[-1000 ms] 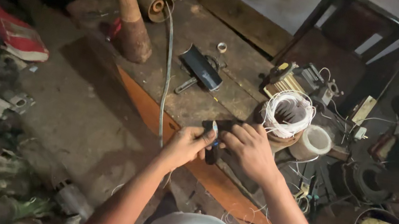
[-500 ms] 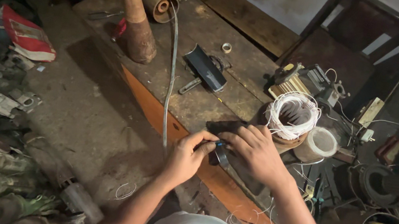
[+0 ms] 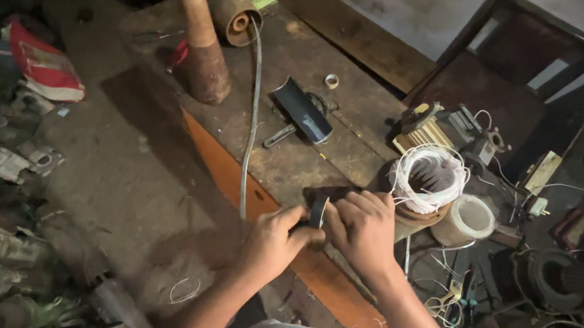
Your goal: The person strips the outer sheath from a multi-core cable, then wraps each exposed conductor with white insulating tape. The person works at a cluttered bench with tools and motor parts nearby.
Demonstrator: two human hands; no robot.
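— What are the hands doing?
— Low in the middle of the frame, the left hand and right hand are both pinching a small dark ring, fingers curled, at the bench edge beside a white wire coil.

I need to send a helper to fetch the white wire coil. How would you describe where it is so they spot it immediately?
Start at the wooden workbench and go to its right end, just beyond the right hand. There the white wire coil sits, a loose ring of pale strands. Unlike the solid whitish tape roll beside it, it is made of many thin loops.
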